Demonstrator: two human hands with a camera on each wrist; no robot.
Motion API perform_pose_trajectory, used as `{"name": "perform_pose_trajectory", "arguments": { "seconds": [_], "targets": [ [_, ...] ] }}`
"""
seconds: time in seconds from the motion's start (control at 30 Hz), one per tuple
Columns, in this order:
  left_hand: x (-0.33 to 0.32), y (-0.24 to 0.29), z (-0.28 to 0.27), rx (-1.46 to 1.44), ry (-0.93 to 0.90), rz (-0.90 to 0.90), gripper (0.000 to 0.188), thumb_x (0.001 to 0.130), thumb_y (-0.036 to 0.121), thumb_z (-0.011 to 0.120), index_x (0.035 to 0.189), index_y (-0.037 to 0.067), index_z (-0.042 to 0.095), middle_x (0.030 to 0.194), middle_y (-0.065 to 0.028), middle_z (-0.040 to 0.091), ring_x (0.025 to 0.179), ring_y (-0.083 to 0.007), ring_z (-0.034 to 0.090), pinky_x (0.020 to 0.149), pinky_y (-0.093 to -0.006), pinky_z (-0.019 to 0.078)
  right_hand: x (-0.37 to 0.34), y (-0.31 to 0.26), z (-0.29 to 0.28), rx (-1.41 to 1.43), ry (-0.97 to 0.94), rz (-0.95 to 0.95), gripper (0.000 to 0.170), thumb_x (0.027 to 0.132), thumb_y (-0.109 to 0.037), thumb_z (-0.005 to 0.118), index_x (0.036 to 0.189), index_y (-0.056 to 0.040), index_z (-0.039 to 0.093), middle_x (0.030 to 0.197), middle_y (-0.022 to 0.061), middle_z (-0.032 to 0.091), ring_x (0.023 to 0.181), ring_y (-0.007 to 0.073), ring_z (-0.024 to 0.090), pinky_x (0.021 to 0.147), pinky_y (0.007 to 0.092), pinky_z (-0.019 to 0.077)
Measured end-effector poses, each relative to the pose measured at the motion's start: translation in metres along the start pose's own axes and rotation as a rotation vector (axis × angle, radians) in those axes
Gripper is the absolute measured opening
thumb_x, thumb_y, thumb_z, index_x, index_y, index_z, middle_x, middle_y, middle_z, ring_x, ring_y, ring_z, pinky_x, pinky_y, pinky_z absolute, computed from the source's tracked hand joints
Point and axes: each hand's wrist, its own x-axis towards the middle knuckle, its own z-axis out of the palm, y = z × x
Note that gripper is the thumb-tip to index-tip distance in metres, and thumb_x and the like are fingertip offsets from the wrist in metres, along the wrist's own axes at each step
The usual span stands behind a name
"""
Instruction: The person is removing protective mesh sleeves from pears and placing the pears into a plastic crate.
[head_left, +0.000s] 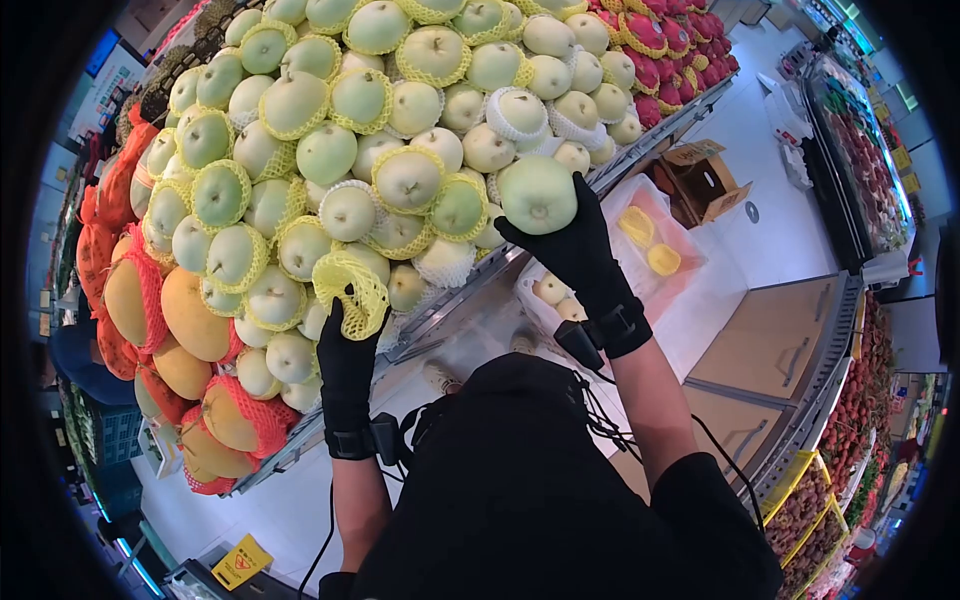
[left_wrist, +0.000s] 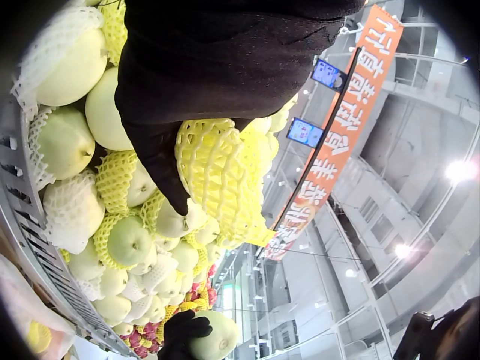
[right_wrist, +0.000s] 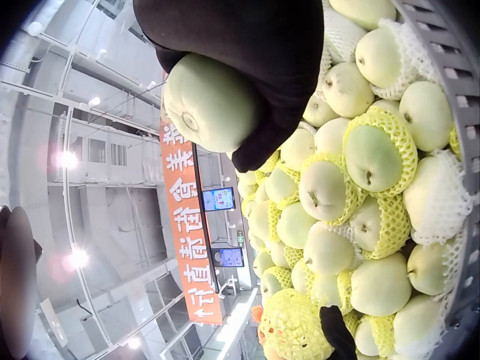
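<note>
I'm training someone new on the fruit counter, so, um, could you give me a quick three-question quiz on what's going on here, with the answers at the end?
1. What does the right hand hold? a) a dragon fruit, b) a pale green melon, c) a cardboard box.
2. Fill in the blank: the left hand holds a foam net coloured ____.
3. True or false: the thing in the right hand is wrapped in a foam net too.

Key: 1. b; 2. yellow; 3. false.
</note>
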Motion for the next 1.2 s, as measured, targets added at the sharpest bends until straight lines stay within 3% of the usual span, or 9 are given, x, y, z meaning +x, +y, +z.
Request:
{"name": "perform_pose_trajectory", "arguments": {
  "seconds": [0.17,0.33,0.4,0.47,0.57,0.7,0.83,1.0,1.2],
  "targets": [
    [0.0,-0.005,0.011,-0.264,-0.007,-0.088,0.043,0.088,0.001,0.065,0.128,-0.006,0.05,0.117,-0.011,0.064,0.103,-0.0166,0.062,0.09,-0.0293,0.0504,-0.004,0.0,-0.013,-0.018,-0.009,0.0,0.067,0.064,-0.017,0.09,0.118,-0.0031,0.054,0.11,0.0079,0.064,0.1,0.0173,0.062,0.088,0.0331,0.0519],
    [0.003,0.001,0.022,-0.73,-0.031,-0.28,0.041,0.089,0.0,0.064,0.127,-0.006,0.05,0.118,-0.0111,0.063,0.103,-0.0172,0.062,0.092,-0.0299,0.0506,-0.01,0.017,-0.029,0.143,-0.063,0.035,0.055,0.079,-0.013,0.078,0.124,-0.0008,0.049,0.115,0.0097,0.062,0.104,0.0195,0.062,0.09,0.0349,0.052],
    [0.004,0.003,0.029,-0.856,-0.053,-0.337,0.04,0.09,-0.001,0.062,0.127,-0.006,0.048,0.12,-0.0118,0.062,0.105,-0.0177,0.061,0.094,-0.0311,0.0505,-0.013,0.03,-0.04,0.567,-0.055,0.255,0.049,0.087,-0.013,0.069,0.128,0.0007,0.046,0.119,0.0115,0.06,0.108,0.0218,0.06,0.092,0.0365,0.0517],
    [0.005,-0.003,0.036,-0.727,-0.084,-0.282,0.04,0.091,-0.002,0.059,0.128,-0.006,0.047,0.123,-0.0129,0.06,0.107,-0.0185,0.06,0.096,-0.0326,0.0504,-0.017,0.053,-0.051,1.382,0.013,0.642,0.045,0.093,-0.014,0.06,0.132,0.002,0.043,0.122,0.0134,0.058,0.112,0.0244,0.059,0.094,0.0381,0.0511],
    [0.004,-0.001,0.048,-0.271,-0.146,-0.102,0.038,0.093,-0.004,0.054,0.13,-0.006,0.045,0.127,-0.0142,0.056,0.111,-0.0201,0.058,0.099,-0.035,0.0498,-0.029,0.093,-0.075,1.178,-0.072,0.578,0.047,0.094,-0.016,0.059,0.134,0.0027,0.043,0.125,0.0146,0.057,0.116,0.0263,0.056,0.1,0.0381,0.0477],
    [0.006,0.001,0.065,-0.437,-0.167,-0.193,0.033,0.097,-0.001,0.048,0.129,-0.007,0.044,0.127,-0.0153,0.055,0.113,-0.022,0.057,0.101,-0.0372,0.049,-0.052,0.126,-0.111,0.935,-0.044,0.539,0.047,0.09,-0.012,0.063,0.131,0.002,0.046,0.124,0.0127,0.057,0.113,0.0234,0.057,0.097,0.0355,0.0485],
    [0.006,-0.007,0.084,-0.125,-0.212,-0.129,0.032,0.098,0.001,0.047,0.13,-0.006,0.045,0.127,-0.0146,0.056,0.113,-0.0217,0.057,0.1,-0.038,0.0492,-0.069,0.151,-0.148,0.635,0.047,0.619,0.052,0.082,-0.011,0.072,0.127,0.0003,0.049,0.117,0.0095,0.06,0.108,0.0222,0.06,0.093,0.0346,0.0507],
    [-0.002,-0.006,0.114,-0.191,-0.243,-0.193,0.034,0.098,0.001,0.048,0.131,-0.006,0.045,0.126,-0.0157,0.056,0.113,-0.0224,0.057,0.099,-0.0376,0.0493,-0.093,0.207,-0.182,0.197,0.088,0.678,0.061,0.077,-0.012,0.077,0.129,-0.0014,0.047,0.114,0.0094,0.061,0.101,0.0176,0.062,0.087,0.0316,0.0528],
    [-0.005,-0.014,0.138,-0.104,-0.253,-0.194,0.046,0.088,-0.006,0.061,0.132,-0.006,0.047,0.124,-0.0139,0.06,0.108,-0.0199,0.061,0.095,-0.034,0.0519,-0.136,0.281,-0.188,-0.28,-0.123,0.666,0.088,0.06,-0.025,0.089,0.134,-0.0045,0.046,0.111,0.0123,0.065,0.101,0.021,0.064,0.087,0.0343,0.0526]
  ]
}}
